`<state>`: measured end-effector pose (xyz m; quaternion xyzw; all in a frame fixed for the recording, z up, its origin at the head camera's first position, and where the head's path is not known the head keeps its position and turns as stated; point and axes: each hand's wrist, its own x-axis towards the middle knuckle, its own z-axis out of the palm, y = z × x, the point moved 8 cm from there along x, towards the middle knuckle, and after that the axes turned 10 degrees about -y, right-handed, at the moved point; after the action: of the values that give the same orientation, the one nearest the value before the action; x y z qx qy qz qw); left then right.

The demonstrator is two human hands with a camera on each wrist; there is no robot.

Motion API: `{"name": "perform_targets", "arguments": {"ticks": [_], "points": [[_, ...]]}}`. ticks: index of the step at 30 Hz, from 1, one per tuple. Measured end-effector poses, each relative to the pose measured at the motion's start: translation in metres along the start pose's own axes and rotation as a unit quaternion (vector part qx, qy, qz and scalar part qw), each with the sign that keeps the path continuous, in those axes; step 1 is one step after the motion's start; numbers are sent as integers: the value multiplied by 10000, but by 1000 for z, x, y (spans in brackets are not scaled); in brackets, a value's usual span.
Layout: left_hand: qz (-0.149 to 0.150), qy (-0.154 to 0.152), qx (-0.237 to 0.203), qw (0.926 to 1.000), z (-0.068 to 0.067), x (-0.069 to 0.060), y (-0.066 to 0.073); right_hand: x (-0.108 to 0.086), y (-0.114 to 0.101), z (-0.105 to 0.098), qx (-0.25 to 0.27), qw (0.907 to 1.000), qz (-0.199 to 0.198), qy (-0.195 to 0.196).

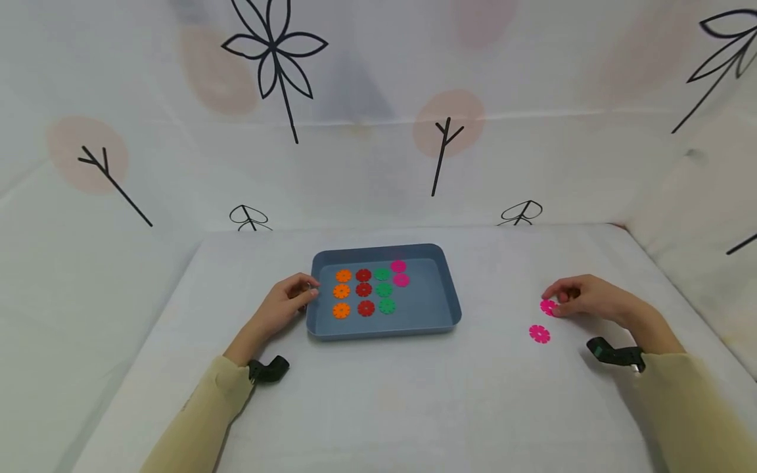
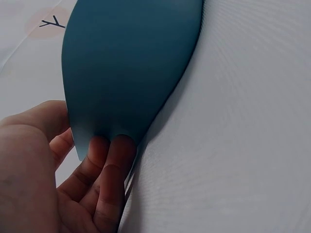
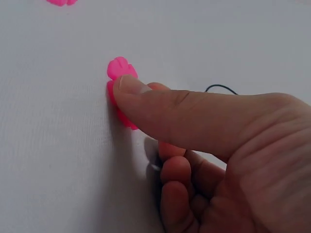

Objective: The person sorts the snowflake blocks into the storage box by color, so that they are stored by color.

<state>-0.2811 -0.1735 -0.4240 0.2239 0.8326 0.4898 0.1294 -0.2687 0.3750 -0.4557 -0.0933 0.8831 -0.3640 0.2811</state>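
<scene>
My left hand [image 1: 288, 303] holds the left end of a blue-grey tray [image 1: 437, 295]. In the left wrist view its thumb lies over the rim and its fingertips [image 2: 122, 145] press the tray's outer wall. Notched plastic discs lie in columns in the tray: orange [image 1: 341, 291], red [image 1: 363, 289], green [image 1: 384, 290] and two pink [image 1: 401, 280]. Off to the right, my right hand [image 1: 597, 302] pinches a pink notched disc [image 3: 120, 69] between thumb and forefinger, its other fingers curled. Another pink disc [image 1: 539, 334] lies flat on the cloth nearby.
A white cloth [image 1: 390, 401] covers the table. Behind it hangs a white curtain [image 1: 367, 171] with plant drawings, and similar fabric closes both sides. Each wrist wears a black camera, one on the left [image 1: 269, 370] and one on the right [image 1: 612, 353].
</scene>
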Motion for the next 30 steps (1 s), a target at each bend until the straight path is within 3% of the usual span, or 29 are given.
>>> {"name": "perform_targets", "arguments": {"ticks": [10, 30], "points": [[-23, -13, 6, 10000, -1, -3, 1, 9, -3, -1, -171, 9998, 25, -135], [28, 7, -27, 10000, 0, 0, 0, -3, 3, -9, 93, 9998, -145, -118]]}}
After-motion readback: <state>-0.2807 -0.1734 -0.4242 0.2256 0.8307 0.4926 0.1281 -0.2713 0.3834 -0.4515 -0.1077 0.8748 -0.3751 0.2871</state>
